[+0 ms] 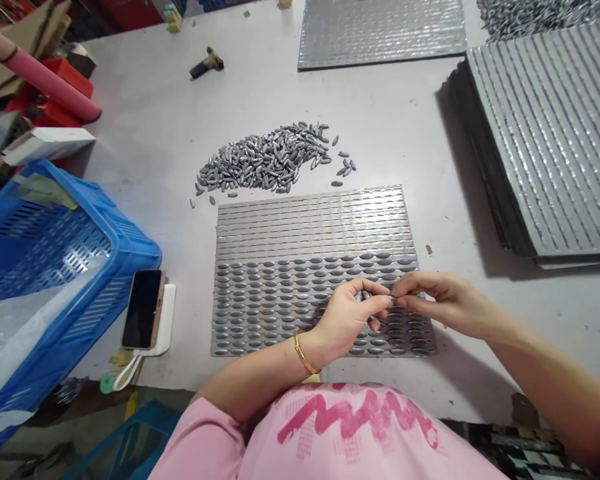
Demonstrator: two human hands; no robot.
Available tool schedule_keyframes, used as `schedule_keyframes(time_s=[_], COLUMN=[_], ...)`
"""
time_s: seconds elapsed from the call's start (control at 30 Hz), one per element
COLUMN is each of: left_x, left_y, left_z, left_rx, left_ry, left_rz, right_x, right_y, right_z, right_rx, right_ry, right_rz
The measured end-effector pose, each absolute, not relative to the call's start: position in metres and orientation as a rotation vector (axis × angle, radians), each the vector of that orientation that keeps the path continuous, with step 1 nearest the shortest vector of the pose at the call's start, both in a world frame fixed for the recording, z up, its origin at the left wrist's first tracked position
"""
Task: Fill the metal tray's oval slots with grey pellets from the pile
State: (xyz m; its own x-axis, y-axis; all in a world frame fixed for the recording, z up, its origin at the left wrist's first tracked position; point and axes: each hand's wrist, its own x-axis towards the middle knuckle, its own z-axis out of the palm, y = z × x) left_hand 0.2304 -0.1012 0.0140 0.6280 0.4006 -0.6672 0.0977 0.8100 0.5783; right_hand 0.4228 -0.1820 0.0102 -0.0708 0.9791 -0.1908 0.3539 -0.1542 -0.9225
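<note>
Several small grey spindle-shaped pieces (364,297) sit in the curled fingers of my left hand (347,315). My right hand (443,301) is closed in a pinch at the left thumb and fingertips, where a bit of one grey piece shows between them. Both hands are over the right part of a ridged grey sheet (305,223). Rows of the same pieces lie in its grooves on the near half, while the far grooves are bare. Beyond the sheet is a loose pile of these pieces (265,160), with a few scattered at its right end.
At right stands a tall stack of ridged sheets (550,140). Another sheet (380,33) and a second pile of pieces (540,17) lie at the back. A blue crate (130,230), a phone (143,310) on a white object, and a dark-handled tool (207,63) are to the left.
</note>
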Motion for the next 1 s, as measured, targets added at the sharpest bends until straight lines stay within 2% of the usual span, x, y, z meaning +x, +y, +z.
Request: schedule_keyframes(time_s=[0.27, 0.5, 0.77, 1.0], left_x=[0.226, 0.224, 0.224, 0.216], left_y=[-0.098, -0.099, -0.097, -0.095], left_z=[0.016, 0.019, 0.021, 0.023], left_rx=[0.428, 0.477, 0.458, 0.422], left_ry=[0.922, 0.909, 0.895, 0.873], left_rz=[0.211, 0.178, 0.182, 0.228], right_x=[0.466, 0.474, 0.481, 0.482], right_y=[-0.161, -0.16, -0.159, -0.156], right_z=[-0.015, -0.031, -0.026, -0.023], right_rx=[-1.718, -1.783, -1.662, -1.701], right_ry=[-1.716, -2.097, -2.45, -2.396], right_rz=[0.493, 0.337, 0.038, 0.1])
